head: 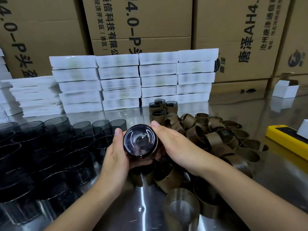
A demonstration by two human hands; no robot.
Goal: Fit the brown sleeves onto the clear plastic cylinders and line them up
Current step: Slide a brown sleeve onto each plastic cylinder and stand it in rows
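Observation:
Both my hands hold one dark clear cylinder [140, 140] in mid-air, its round end facing the camera. My left hand [116, 152] grips its left side with the thumb on the rim, and my right hand [168, 140] wraps its right side. A brown sleeve seems to sit around its body, mostly hidden by my fingers. Bare cylinders [50, 147] crowd the table's left side. Loose brown sleeves [213, 139] lie heaped on the right. Several sleeved cylinders [160, 108] stand grouped at the back centre.
The steel table [143, 205] is shiny. Stacks of white flat boxes [133, 80] line the back, with big cardboard cartons [233, 39] behind them. A yellow device [286, 139] lies at the right edge, and a small open white box [285, 89] sits at far right.

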